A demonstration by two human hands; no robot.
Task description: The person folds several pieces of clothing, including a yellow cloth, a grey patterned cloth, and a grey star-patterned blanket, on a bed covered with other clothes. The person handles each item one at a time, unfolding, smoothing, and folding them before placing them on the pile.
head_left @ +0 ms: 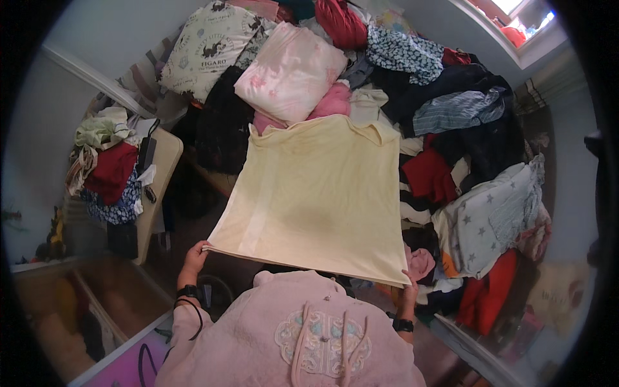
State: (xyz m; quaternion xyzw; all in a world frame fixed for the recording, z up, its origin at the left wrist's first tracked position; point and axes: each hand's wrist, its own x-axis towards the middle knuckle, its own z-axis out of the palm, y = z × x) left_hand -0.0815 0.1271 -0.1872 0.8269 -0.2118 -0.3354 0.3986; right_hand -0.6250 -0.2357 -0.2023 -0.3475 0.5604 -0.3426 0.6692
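Note:
A pale yellow towel [322,193], with a lighter band down its left side, is spread out in front of me. My left hand [195,257] pinches its near left corner. At the near right corner, the fingers of my right hand [409,287] are closed on the edge. Between my hands the near edge is pulled fairly straight and shows more than one layer. The far end of the towel lies against the heaped clothes, with a loose fold at its far right.
Beyond the towel are a pink flowered bundle [290,71] and a printed white pillow [206,51]. Clothes pile up on the right, including a star-patterned grey cloth [483,219] and red trousers [488,293]. A chair [164,171] holding clothes stands left, above an open drawer [138,300].

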